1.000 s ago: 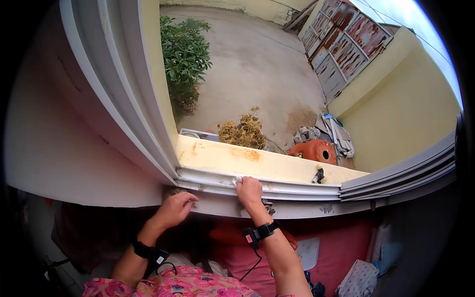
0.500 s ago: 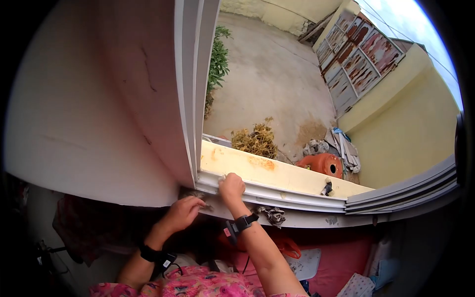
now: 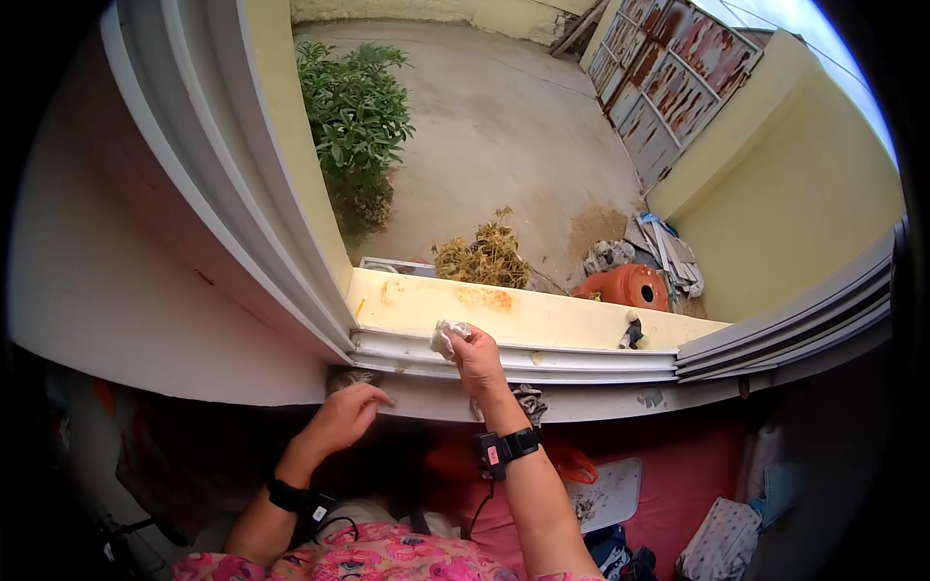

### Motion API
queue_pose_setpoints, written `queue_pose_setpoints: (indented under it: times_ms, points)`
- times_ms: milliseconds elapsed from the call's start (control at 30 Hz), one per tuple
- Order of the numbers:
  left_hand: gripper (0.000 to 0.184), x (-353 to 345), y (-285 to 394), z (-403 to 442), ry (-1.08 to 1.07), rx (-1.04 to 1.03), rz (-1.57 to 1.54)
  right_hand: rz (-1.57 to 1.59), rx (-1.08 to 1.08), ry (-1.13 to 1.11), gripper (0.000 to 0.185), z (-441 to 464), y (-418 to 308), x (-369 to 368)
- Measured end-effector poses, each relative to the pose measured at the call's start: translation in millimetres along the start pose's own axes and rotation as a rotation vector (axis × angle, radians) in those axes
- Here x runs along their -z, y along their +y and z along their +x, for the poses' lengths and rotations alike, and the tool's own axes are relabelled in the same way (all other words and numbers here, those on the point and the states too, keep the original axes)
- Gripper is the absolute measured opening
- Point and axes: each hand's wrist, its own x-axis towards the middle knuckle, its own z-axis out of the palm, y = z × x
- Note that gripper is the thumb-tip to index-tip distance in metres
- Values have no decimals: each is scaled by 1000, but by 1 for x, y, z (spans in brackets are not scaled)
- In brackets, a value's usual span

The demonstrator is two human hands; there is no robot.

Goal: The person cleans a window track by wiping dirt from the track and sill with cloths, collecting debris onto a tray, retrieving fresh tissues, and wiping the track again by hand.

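A crumpled whitish cloth (image 3: pixel 448 339) is pinched in the fingers of my right hand (image 3: pixel 477 363), just above the white window track (image 3: pixel 581 366). My left hand (image 3: pixel 347 414) rests at the inner sill (image 3: pixel 417 399), below the track's left end, its fingers bent together and a finger pointing right. Whether anything is in those fingers is too small to tell. A greyish tuft (image 3: pixel 349 379) lies right behind my left hand. Partly behind my right wrist, a dark crumpled rag (image 3: pixel 530 404) sits on the inner sill.
White window frames rise at the left (image 3: pixel 208 165) and right (image 3: pixel 804 315). A small dark object (image 3: pixel 632 331) stands on the yellow outer ledge (image 3: pixel 426 293). Outside are a green bush (image 3: pixel 354 116), a dry plant (image 3: pixel 481 259) and an orange pot (image 3: pixel 620 285). Below lies red bedding (image 3: pixel 668 484) with a white tray (image 3: pixel 617 489).
My right hand has lifted from the track, showing more of the cloth. My left hand has stayed by the sill. The view swung left, then back right.
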Motion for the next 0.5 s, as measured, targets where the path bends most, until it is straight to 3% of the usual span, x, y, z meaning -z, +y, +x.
queue_pose_setpoints:
  times_ms: [133,233,367,500]
  points:
    - [15,-10,-2,11,-69,154,-42,403,133,29,16,-55,-27,69]
    - [17,-21,-20,19,-98,157,-44,444,354,237,15,-124,-32,149]
    - [15,-31,1,32,-148,235,-40,368,562,806,14,-240,-14,260]
    - [15,-46,17,42,-156,157,30,-290,505,1507,16,-325,38,352]
